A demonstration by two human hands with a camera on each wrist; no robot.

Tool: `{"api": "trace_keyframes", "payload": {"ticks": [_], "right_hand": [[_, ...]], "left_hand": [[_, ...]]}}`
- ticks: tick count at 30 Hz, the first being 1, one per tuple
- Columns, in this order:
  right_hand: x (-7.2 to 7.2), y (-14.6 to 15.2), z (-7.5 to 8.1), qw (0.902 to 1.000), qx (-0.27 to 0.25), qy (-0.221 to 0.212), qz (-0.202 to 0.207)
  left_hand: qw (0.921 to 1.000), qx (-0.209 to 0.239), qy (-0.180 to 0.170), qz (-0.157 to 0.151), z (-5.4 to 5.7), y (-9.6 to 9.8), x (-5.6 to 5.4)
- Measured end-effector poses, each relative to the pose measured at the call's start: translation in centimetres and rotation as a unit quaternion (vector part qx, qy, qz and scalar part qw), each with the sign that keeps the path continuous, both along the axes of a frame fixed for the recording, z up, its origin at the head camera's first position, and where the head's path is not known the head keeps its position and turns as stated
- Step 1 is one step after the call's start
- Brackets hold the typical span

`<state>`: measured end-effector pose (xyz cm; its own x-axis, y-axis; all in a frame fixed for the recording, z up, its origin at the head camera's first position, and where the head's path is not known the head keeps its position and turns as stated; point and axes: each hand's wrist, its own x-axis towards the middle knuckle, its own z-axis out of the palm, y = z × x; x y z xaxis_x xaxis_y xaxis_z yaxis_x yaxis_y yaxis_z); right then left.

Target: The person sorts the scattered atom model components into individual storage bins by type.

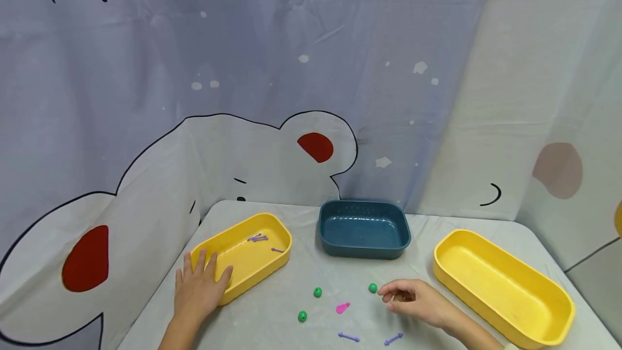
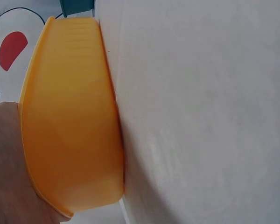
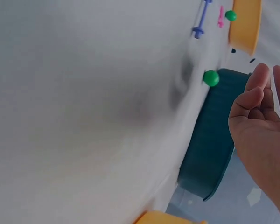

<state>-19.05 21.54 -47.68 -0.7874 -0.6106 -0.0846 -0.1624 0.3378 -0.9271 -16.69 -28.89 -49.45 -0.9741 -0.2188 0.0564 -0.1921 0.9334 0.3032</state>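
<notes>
My left hand (image 1: 197, 289) rests on the near-left end of a yellow tray (image 1: 255, 283), fingers spread over its rim. Several small purple rods (image 1: 258, 239) lie in that tray. In the left wrist view the tray's outer side (image 2: 72, 116) fills much of the left half. My right hand (image 1: 419, 301) hovers above the table with loosely bent fingers and nothing in them, its fingertips just right of a green bead (image 1: 372, 288). From the right wrist view, this bead (image 3: 211, 78) shows apart from the hand (image 3: 261, 121).
Two more green beads (image 1: 317, 292) and a pink bulb-shaped piece (image 1: 342, 308) lie mid-table. Closer to me are two purple rods with knobbed ends (image 1: 349, 337). A dark teal tray (image 1: 364, 251) stands at the back, a second yellow tray (image 1: 505, 290) on the right. Printed cloth hangs behind.
</notes>
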Motion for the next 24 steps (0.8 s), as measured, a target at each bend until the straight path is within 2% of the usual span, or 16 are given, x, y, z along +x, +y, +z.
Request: {"api": "trace_keyframes", "payload": {"ticks": [6, 13, 17, 24], "right_hand": [[0.7, 0.8, -0.9, 0.9992, -0.002, -0.041, 0.004], [1.6, 1.7, -2.1, 0.9987, -0.012, -0.047, 0.014], [2.0, 2.5, -2.6, 0.9970, -0.022, -0.067, 0.030], [2.1, 3.3, -3.3, 0.9950, 0.009, -0.094, 0.032]], "left_hand": [[1.0000, 0.001, -0.001, 0.001, -0.1, 0.0, 0.0], [1.0000, 0.003, -0.004, -0.002, 0.1, -0.1, -0.1], [1.0000, 0.004, -0.008, -0.003, 0.1, -0.1, -0.1], [0.9999, 0.001, -0.010, -0.003, 0.1, 0.0, -0.1]]}}
